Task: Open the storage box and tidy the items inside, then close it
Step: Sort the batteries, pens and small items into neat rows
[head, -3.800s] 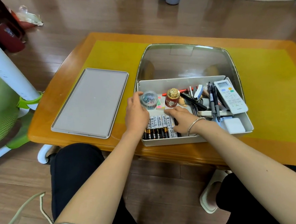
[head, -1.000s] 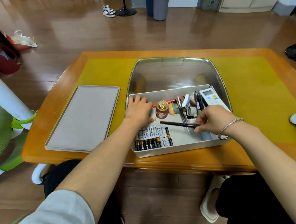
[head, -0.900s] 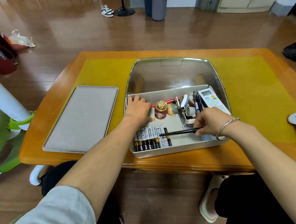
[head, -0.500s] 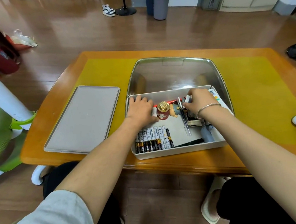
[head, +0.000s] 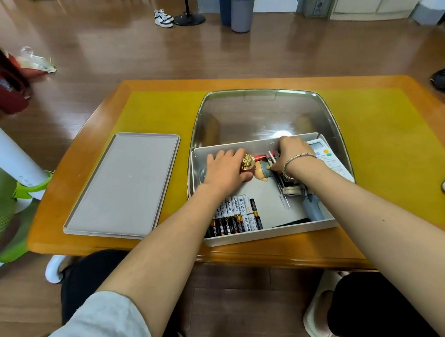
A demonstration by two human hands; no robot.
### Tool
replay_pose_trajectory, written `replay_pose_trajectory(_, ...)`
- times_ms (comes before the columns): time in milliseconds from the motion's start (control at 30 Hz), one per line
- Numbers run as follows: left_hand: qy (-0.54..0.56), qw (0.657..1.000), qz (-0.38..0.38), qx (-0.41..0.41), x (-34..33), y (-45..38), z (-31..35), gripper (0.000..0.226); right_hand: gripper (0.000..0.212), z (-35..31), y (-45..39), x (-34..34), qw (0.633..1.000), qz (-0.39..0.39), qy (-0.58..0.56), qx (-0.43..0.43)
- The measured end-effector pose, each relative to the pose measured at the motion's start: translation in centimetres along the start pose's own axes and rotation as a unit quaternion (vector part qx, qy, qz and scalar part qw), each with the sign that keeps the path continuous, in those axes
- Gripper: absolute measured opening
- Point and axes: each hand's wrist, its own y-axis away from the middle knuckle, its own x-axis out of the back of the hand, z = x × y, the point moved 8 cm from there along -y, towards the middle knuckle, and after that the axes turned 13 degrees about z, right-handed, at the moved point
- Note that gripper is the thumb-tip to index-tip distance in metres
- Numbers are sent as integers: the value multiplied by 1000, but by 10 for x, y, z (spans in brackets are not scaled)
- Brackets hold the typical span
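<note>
In the open storage box [head: 269, 235] on the counter [head: 371, 143], the left hand [head: 223, 172] lies flat beside the gold-capped red bottle [head: 247, 164], while the nearer right hand [head: 292, 152] curls around pens [head: 269, 157] lying front-to-back at the far wall.

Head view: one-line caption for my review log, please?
Seated person tidies the open storage box: left hand beside a gold-capped red jar, right hand among pens; batteries lined up.
</note>
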Motion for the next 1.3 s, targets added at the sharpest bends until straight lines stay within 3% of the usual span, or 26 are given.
replay_pose_trajectory(100, 1, 1000, 3, 0, 1, -1, 2, 49, 55, 3, 1, 4, 999, 28, -43, -9)
replay_pose_trajectory(200, 8, 1000, 7, 8, 1, 0, 0, 52, 48, -2, 11, 21, 991, 49, -115, 41)
replay_pose_trajectory(333, 45, 998, 7, 36, 5, 5, -7, 68, 40, -20, 55, 16, 974, -86, -75, 193)
replay_pose_trajectory(467, 73, 996, 39, 43, 15, 17, -7, 67, 51, -18, 97, 1, 951, -207, -23, 227)
replay_pose_trajectory(533, 80, 995, 50, 42, 18, 26, -6, 66, 45, -8, 99, 8, 957, -198, -41, 208)
replay_pose_trajectory(667, 91, 994, 60, 3, 24, 37, 10, 55, 11, 35, 77, 46, 990, -23, -119, 68)
replay_pose_trajectory(767, 139, 989, 46, -35, 24, 37, 36, 44, 23, 63, 69, 55, 991, 49, -119, -19)
replay_pose_trajectory(933, 256, 963, -81, -38, 3, 34, 82, 33, 37, 71, 72, 44, 995, 34, -62, -65)
replay_pose_trajectory(1067, 267, 959, -87, 37, -7, 20, 96, 15, 28, 72, 88, 29, 998, -17, -2, -55)
replay_pose_trajectory(1167, 211, 971, -92, 69, -15, 9, 100, 31, 43, 73, 99, 27, 998, -9, 10, -62)
replay_pose_trajectory(1300, 226, 956, -141, 125, -25, 2, 106, 53, 46, 70, 102, 28, 997, 14, 37, -69)
